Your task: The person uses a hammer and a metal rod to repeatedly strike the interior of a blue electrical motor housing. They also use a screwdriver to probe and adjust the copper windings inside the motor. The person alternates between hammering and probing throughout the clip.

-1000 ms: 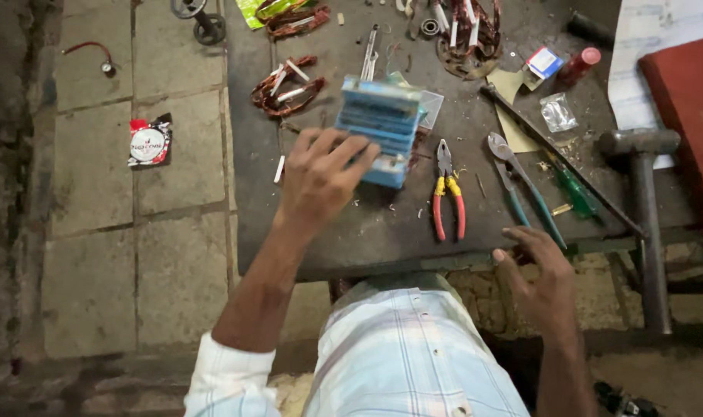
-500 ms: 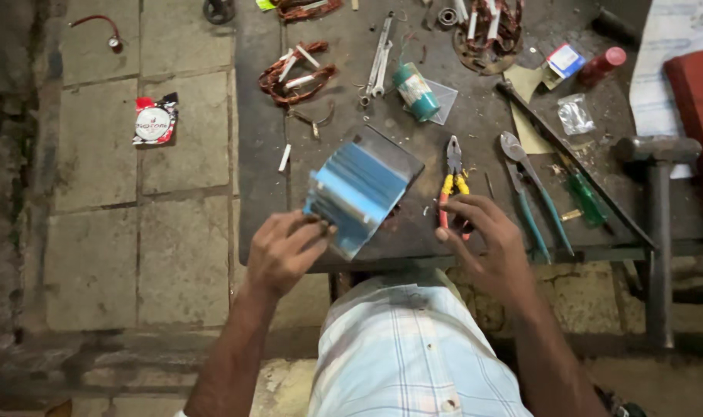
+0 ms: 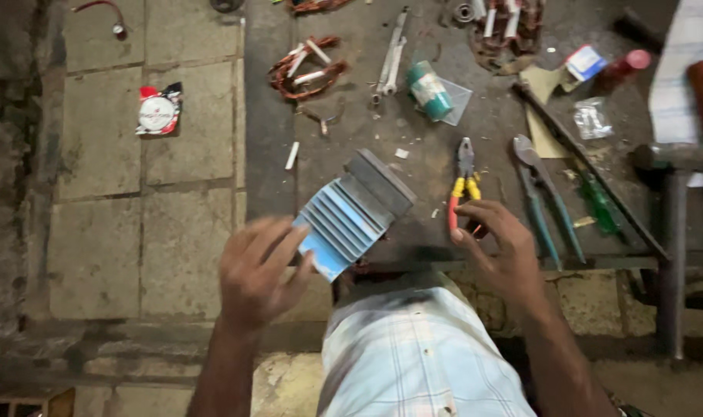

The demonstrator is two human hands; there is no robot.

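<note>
The left hand [image 3: 260,272] grips the near end of a ribbed block of stacked blue-grey metal plates [image 3: 351,213], fingers curled over its lower left corner and clamped on it. The block lies tilted, its far dark end pointing toward one o'clock, resting at the near edge of the dark metal bench [image 3: 475,116] and overhanging it toward the person's checked shirt [image 3: 413,363].

The right hand [image 3: 499,245] sits at three o'clock from the block, fingers half bent and spread apart, fingertips on or just above the handles of the red-and-yellow-handled pliers [image 3: 462,181]; whether it truly grips them cannot be told. The pliers lie with their jaws pointing to twelve o'clock.

At three o'clock from the pliers lie teal-handled metal shears [image 3: 544,202], and beyond them a green-handled screwdriver [image 3: 598,202] beside a long dark iron bar [image 3: 591,174] running diagonally. A hammer with a grey steel head [image 3: 675,158] stands at the bench's right edge.

Farther up, at twelve o'clock from the block, a teal cylinder [image 3: 428,90] lies on a clear plastic bag, with two steel spanners [image 3: 391,54] just left of it and a tangle of copper wire coils [image 3: 305,68] at eleven o'clock. A small red, white and black packet [image 3: 158,110] lies on the stone-slab floor [image 3: 96,216], well apart at ten o'clock.
</note>
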